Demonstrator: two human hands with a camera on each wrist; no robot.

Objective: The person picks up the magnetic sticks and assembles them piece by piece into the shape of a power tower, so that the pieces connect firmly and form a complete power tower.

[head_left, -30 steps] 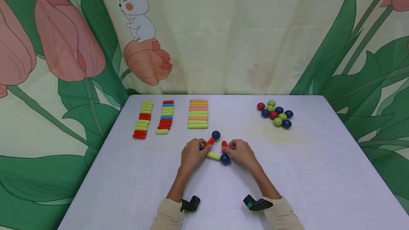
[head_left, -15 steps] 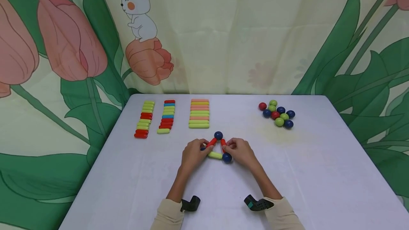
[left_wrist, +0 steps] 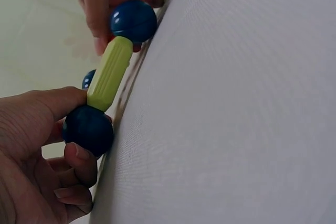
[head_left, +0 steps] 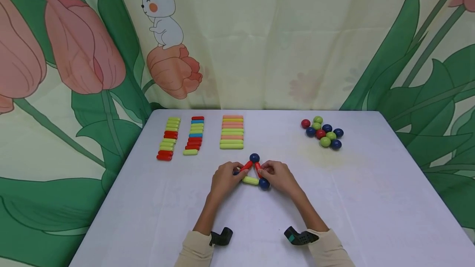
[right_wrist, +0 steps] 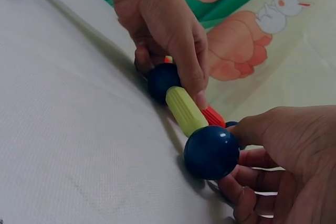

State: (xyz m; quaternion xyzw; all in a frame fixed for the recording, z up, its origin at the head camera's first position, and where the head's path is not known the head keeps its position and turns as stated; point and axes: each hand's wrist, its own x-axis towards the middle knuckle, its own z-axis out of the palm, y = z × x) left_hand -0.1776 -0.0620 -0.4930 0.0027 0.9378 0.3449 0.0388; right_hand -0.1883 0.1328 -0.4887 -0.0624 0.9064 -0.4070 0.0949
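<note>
Three dark blue balls and three ribbed rods form a triangle in front of me. My left hand (head_left: pixel 224 179) grips the left corner ball (left_wrist: pixel 88 130), its thumb beside the left red rod (head_left: pixel 246 165). My right hand (head_left: pixel 279 177) pinches the right red rod (head_left: pixel 257 168), close to the near right ball (head_left: pixel 264 183). A yellow-green rod (head_left: pixel 250 181) joins the two near balls. At the far corner, both red rods meet the far ball (head_left: pixel 254 158). My fingers partly hide the left ball in the head view.
On the white table (head_left: pixel 371 201), rods lie in three columns: a left one (head_left: pixel 168 139), a middle one (head_left: pixel 194 135) and a wider right one (head_left: pixel 231 132). A cluster of red, green and blue balls (head_left: pixel 322 133) sits at the back right. A printed curtain (head_left: pixel 259 52) hangs behind.
The right red rod has tilted leftward, its far end coming up to the far ball, closing the triangle. My right hand moved slightly with it; the left keeps its grip.
</note>
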